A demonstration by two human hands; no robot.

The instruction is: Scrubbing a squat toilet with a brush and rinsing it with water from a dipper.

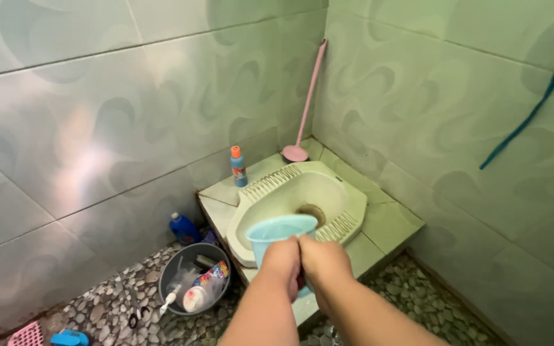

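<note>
Cup (278,232), light blue plastic, round-rimmed and open at the top, held upright above the near edge of a pale squat toilet (293,195); both hands grip it from the near side, left hand (282,264) and right hand (323,259) side by side with fingers curled closed around its lower wall. Around it: raised tiled platform (389,221), orange-capped blue bottle (238,166) and pink long-handled brush (307,102) in the corner. On the pebble floor (123,301) to the left, a grey bucket (184,259) of bottles and a dark blue bottle (184,229).
</note>
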